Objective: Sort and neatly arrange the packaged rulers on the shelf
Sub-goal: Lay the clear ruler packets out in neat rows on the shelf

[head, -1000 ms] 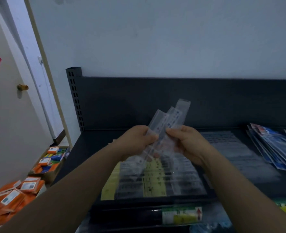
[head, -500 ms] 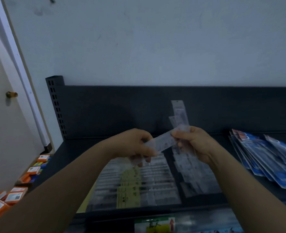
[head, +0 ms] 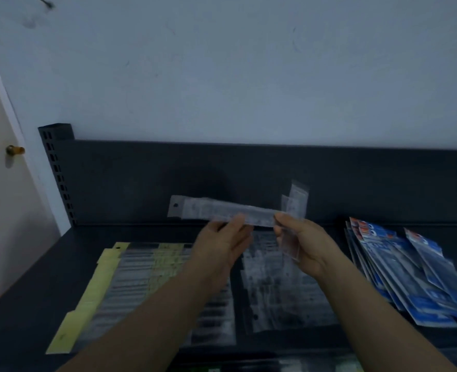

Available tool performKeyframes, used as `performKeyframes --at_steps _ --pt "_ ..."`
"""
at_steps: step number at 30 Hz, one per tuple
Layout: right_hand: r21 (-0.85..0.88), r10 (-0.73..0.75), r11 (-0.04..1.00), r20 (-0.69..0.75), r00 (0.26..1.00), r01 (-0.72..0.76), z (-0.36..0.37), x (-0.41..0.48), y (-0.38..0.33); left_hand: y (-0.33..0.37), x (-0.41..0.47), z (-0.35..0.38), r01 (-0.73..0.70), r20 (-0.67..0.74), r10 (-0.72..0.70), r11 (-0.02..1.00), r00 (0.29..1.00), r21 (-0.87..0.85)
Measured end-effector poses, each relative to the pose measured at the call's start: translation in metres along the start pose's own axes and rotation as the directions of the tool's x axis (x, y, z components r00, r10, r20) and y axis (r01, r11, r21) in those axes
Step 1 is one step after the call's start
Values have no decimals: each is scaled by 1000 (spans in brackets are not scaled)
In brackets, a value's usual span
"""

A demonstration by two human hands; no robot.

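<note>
A clear-sleeved ruler (head: 222,212), held level, hangs above blurred, seemingly overlapping rulers (head: 139,280) on the shelf (head: 21,304).

Print on packaged rulers (head: 275,291) blurred; blue packets (head: 409,277) cropped at right.

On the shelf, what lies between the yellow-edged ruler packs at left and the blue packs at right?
In the head view, a pile of clear ruler packs lies between the yellow-edged ruler packs and the blue packs on the dark shelf.

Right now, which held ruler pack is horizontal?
The clear pack between left hand and right hand, hang hole leftward; the other packs stand upright in the right.
</note>
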State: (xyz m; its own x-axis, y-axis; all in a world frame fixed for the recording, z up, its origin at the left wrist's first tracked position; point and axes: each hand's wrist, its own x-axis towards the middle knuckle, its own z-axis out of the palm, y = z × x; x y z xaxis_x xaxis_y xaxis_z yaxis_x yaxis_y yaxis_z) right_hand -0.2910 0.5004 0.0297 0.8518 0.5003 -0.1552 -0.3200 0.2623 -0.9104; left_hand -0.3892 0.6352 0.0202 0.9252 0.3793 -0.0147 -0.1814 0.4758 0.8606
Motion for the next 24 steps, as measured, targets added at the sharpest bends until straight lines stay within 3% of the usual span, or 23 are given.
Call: performKeyframes --at_steps 4,8,13,17,19,24 --pt "-85 51 995 101 994 -42 -11 -2 3 -3 5 15 -103 -183 79 987 980 -125" --pt "-24 117 993 122 986 -115 -35 -1 -2 6 10 7 -72 -350 8 983 937 -171" --pt "-86 61 995 180 982 -46 -42 -5 -4 -13 6 24 188 -221 -195 981 956 -54" --pt "-138 77 989 217 973 -48 -41 -7 1 -38 8 40 154 -78 -146 982 986 110" --pt "-200 82 979 218 972 -38 -42 -9 3 -47 8 47 122 -80 -110 976 991 179" --pt "-303 132 950 180 975 -72 -52 -13 0 -50 10 54 169 -136 -164 985 977 26"
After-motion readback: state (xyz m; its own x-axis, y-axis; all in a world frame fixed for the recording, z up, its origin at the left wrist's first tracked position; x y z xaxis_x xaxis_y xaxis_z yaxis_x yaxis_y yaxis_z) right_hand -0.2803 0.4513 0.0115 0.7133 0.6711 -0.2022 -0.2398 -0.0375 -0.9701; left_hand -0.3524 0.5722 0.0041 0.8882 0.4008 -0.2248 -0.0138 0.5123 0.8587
